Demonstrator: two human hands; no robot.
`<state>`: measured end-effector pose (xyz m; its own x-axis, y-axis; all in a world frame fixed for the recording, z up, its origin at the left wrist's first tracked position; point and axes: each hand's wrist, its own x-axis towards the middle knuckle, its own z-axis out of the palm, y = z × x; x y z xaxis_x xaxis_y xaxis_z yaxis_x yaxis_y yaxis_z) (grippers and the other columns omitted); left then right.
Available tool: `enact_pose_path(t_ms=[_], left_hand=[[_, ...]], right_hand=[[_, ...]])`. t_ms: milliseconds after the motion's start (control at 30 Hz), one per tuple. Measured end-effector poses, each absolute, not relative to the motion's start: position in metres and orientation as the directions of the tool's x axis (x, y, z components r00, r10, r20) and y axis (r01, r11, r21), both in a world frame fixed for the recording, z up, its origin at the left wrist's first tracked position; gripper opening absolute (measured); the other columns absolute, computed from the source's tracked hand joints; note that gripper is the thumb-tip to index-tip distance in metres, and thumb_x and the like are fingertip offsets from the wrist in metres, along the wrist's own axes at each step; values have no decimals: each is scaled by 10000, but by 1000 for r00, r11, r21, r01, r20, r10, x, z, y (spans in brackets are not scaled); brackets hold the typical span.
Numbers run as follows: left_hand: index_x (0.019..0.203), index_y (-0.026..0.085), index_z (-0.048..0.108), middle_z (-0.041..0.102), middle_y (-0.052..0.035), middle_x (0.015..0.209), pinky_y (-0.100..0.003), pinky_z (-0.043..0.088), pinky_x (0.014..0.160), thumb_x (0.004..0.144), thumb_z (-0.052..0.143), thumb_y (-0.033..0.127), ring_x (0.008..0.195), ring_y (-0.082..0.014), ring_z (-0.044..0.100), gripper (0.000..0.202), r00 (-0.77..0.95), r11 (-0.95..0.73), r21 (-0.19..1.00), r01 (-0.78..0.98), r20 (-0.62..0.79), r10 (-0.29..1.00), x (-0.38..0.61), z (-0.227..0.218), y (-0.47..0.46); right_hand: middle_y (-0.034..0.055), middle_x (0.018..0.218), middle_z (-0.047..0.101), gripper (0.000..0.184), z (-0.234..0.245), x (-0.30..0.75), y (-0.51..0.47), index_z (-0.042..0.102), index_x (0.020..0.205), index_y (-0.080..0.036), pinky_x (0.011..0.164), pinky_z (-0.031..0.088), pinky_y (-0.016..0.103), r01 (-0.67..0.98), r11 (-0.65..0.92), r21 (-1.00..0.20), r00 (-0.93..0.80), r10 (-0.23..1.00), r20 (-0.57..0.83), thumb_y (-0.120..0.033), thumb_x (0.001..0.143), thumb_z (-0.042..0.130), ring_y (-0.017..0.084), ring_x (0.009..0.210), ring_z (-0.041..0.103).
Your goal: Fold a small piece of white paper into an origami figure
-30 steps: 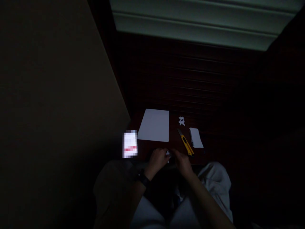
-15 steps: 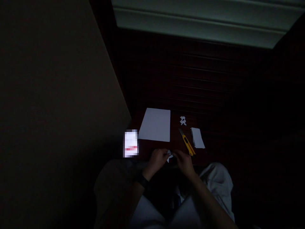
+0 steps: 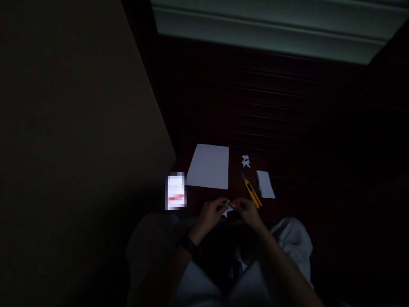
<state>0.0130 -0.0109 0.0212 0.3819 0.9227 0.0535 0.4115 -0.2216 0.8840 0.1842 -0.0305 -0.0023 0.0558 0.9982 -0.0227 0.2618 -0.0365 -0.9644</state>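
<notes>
Hands meet at the near edge of the dark worktop [image 3: 236, 187]: left hand [image 3: 211, 214] and right hand [image 3: 249, 212] both pinch one small folded paper piece [image 3: 228, 207] between closed fingertips. At 12 o'clock lies one white sheet [image 3: 209, 166]; at 1 o'clock, one yellow utility knife [image 3: 252, 192], one paper stack [image 3: 265, 184], one folded scrap [image 3: 246, 160]. At 9 o'clock, one glowing screen [image 3: 175, 191], its writing unreadable. Open worktop lies beyond.
</notes>
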Motion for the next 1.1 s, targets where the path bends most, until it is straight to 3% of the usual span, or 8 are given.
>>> enact_pose_path(t_ms=[400,600,1100], left_hand=[[1019,222,607,669,-25,940,-229,463,747,789,517,298,842,-156,618,258,447,-263,855,446,42,894,13,33,-9],[974,219,606,662,-22,897,-224,449,740,797,491,244,833,-152,606,212,534,-326,823,466,33,845,10,48,-8],[951,216,621,656,-19,861,-222,437,724,799,467,244,787,-143,591,218,552,-366,813,453,67,831,11,45,-7]], right_hand=[[51,762,674,250,-2,186,-32,655,798,-148,662,467,279,239,-43,-970,56,998,-30,-375,705,611,180,720,614],[43,726,667,244,-2,185,-33,652,770,-143,609,455,256,232,-57,-971,74,996,-40,-374,709,601,165,669,603],[54,741,670,232,-3,186,-35,651,782,-144,640,472,279,205,-56,-977,78,996,-41,-359,708,603,181,697,610]])
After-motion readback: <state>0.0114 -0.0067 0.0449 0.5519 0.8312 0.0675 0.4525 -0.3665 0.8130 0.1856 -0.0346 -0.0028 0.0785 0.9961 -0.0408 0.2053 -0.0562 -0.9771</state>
